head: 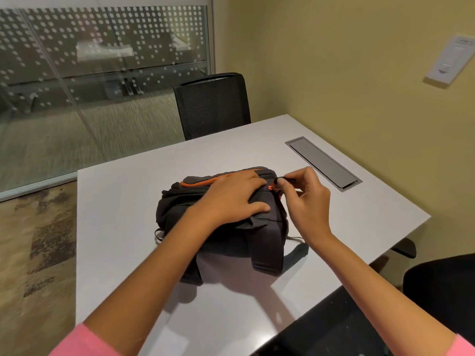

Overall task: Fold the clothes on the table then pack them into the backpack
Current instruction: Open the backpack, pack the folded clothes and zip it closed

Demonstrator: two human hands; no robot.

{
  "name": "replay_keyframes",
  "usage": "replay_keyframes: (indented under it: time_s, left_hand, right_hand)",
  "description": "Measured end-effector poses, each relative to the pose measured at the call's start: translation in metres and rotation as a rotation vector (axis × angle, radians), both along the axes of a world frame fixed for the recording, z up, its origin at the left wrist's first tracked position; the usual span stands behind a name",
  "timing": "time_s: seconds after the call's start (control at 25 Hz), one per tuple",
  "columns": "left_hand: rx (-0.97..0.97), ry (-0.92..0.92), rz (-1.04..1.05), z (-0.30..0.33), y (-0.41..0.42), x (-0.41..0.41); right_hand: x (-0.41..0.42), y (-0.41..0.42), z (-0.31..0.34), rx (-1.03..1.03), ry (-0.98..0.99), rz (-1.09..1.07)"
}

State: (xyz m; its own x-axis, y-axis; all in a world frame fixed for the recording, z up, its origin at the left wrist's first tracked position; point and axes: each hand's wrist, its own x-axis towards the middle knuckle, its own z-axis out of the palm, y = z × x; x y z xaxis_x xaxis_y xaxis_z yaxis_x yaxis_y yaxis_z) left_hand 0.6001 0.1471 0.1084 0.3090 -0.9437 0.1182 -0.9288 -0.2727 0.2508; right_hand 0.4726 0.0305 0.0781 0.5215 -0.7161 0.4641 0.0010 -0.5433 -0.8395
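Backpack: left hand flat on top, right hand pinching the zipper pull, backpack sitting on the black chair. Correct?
Not quite. The backpack sits on the white table, not on the black chair, which stands empty behind the table; the head view shows it. The rest holds: left hand flat on top, right hand pinching the zipper pull.

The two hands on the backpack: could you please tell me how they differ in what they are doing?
The left hand lies flat, fingers spread, pressing the top of the backpack; the right hand is curled, pinching the black zipper pull at the bag's right corner. The left covers fabric; the right hangs beside the bag. Both touch the same bag.
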Motion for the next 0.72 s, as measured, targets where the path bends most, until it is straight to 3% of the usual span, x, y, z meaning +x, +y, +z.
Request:
replay_keyframes:
  time_s: [0.08,0.32,0.72]
  left_hand:
    - [-0.053,-0.098,0.065,-0.013,-0.014,-0.002]
    - [-0.382,-0.126,0.117,-0.04,-0.009,0.009]
    - [-0.536,-0.117,0.269,-0.037,0.035,0.056]
  right_hand:
    - [0.0,-0.002,0.005,-0.005,-0.011,0.015]
    - [0.003,-0.009,0.002,0.022,0.006,0.055]
    - [0.029,-0.039,-0.036,0.221,0.147,0.081]
